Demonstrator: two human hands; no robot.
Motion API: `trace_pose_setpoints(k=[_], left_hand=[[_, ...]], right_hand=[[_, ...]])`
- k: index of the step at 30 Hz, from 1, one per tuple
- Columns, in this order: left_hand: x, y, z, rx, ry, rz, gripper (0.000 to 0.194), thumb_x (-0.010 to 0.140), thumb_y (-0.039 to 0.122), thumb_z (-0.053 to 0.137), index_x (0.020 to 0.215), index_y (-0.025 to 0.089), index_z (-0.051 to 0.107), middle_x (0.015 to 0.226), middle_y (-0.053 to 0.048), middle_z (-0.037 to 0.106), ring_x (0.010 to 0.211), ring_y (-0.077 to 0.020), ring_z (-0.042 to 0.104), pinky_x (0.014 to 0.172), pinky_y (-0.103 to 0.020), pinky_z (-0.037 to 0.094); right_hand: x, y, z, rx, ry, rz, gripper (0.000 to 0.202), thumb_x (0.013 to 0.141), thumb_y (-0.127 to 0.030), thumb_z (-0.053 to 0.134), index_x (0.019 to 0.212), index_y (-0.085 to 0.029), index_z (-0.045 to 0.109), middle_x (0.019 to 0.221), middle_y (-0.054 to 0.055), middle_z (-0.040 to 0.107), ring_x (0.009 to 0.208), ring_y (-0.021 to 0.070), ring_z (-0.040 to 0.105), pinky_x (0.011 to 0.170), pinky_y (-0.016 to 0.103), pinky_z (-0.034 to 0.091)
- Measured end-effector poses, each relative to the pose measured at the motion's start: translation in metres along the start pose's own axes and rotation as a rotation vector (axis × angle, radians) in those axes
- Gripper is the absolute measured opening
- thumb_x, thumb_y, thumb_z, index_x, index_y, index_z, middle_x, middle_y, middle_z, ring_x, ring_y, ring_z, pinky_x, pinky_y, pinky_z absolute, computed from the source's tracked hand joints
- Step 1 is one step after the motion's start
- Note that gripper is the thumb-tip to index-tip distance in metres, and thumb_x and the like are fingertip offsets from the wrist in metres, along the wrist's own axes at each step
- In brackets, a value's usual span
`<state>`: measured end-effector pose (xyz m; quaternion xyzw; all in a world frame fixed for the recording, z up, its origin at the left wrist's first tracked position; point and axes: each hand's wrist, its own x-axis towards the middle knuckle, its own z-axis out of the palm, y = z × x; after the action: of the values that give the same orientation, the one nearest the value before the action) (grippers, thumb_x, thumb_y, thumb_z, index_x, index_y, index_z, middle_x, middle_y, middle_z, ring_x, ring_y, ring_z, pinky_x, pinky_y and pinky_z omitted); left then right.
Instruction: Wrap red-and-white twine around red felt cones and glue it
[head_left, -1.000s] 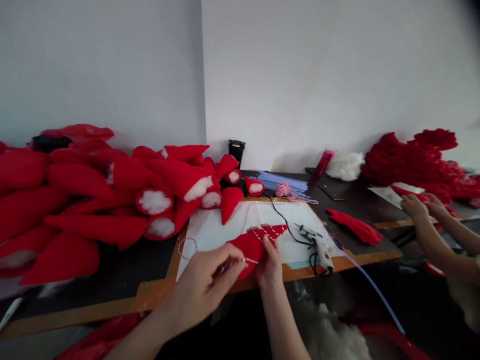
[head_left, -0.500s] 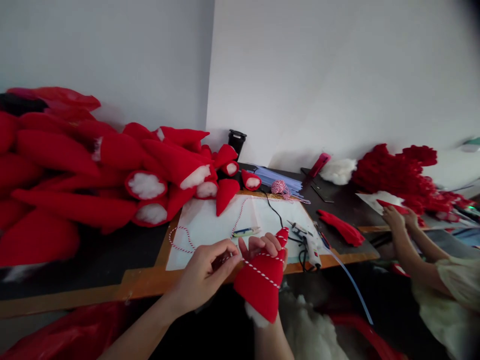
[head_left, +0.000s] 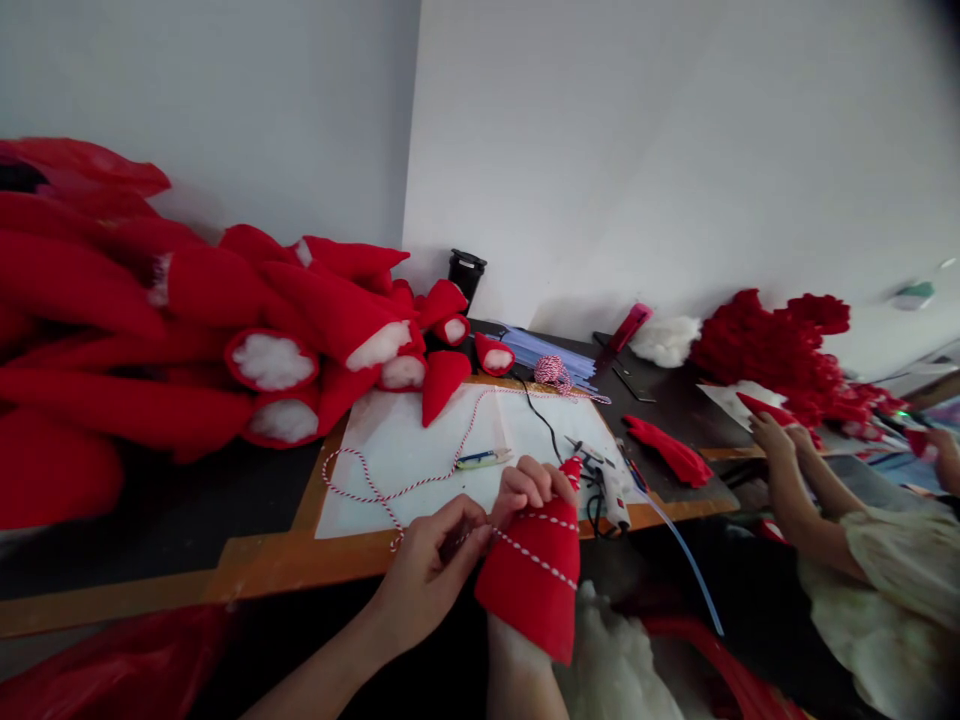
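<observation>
My left hand (head_left: 431, 560) pinches red-and-white twine (head_left: 534, 556) close to the side of a stuffed red fabric cone (head_left: 525, 605). My right hand (head_left: 531, 485) grips this cone from behind, fingers curled over its upper left side, narrow tip pointing up. The twine spirals around the cone from near its tip. From my left hand, its slack runs in a loop across the white sheet (head_left: 405, 440) to a twine ball (head_left: 553, 372) at the back. Just beyond my hands lie small thread snips (head_left: 484, 459) and a white glue gun (head_left: 613, 497).
Stuffed red cones (head_left: 202, 300) are heaped at left. Behind the sheet lie pale glue sticks (head_left: 547, 350) and a black container (head_left: 465, 275). A red piece (head_left: 671, 452) lies right of the glue gun. A co-worker's hands (head_left: 780, 435) handle red fabric beside a red pile (head_left: 765, 345).
The cone has tilted more upright, and the white stuffing at its base no longer shows. The slack twine on the sheet has shifted into a wider loop. My view has swung slightly right.
</observation>
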<state>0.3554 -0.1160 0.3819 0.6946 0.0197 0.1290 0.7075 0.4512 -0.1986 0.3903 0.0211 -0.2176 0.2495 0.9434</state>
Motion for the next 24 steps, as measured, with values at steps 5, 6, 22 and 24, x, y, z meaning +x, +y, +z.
trace_pose_setpoints(k=[5, 6, 22, 24], left_hand=[[0.002, -0.013, 0.006, -0.048, 0.177, 0.011, 0.022, 0.095, 0.04, 0.056, 0.085, 0.02, 0.051, 0.072, 0.004, 0.051, 0.065, -0.012, 0.044, 0.058, -0.021, 0.034], [0.004, -0.014, 0.005, -0.043, 0.199, 0.013, 0.022, 0.094, 0.039, 0.057, 0.085, 0.02, 0.051, 0.072, 0.004, 0.052, 0.065, -0.0121, 0.046, 0.057, -0.021, 0.035], [-0.014, -0.009, 0.037, 0.484, 0.195, 0.47, 0.016, 0.098, 0.015, 0.046, 0.099, 0.023, 0.059, 0.083, 0.0, 0.067, 0.074, -0.0139, 0.067, 0.068, -0.021, 0.049], [-0.014, -0.012, 0.037, 0.519, 0.233, 0.497, 0.013, 0.098, 0.016, 0.048, 0.099, 0.024, 0.058, 0.081, 0.001, 0.068, 0.07, -0.0133, 0.068, 0.065, -0.021, 0.048]], right_hand=[[-0.001, 0.011, 0.002, -0.296, 0.308, -0.021, 0.049, 0.074, -0.057, 0.078, 0.109, -0.025, 0.067, 0.069, -0.007, 0.051, 0.062, 0.0099, 0.05, 0.065, 0.026, 0.051], [-0.003, 0.008, 0.001, -0.309, 0.336, 0.014, 0.049, 0.076, -0.054, 0.077, 0.114, -0.025, 0.065, 0.074, -0.006, 0.056, 0.066, 0.0105, 0.053, 0.067, 0.027, 0.051], [0.017, -0.001, -0.006, -0.159, 0.176, -0.274, 0.022, 0.089, -0.047, 0.064, 0.073, -0.033, 0.061, 0.055, -0.012, 0.039, 0.041, 0.008, 0.026, 0.051, 0.024, 0.041], [0.019, -0.001, -0.01, -0.227, 0.179, -0.281, 0.017, 0.089, -0.053, 0.062, 0.081, -0.038, 0.066, 0.053, -0.012, 0.03, 0.042, 0.009, 0.019, 0.051, 0.024, 0.037]])
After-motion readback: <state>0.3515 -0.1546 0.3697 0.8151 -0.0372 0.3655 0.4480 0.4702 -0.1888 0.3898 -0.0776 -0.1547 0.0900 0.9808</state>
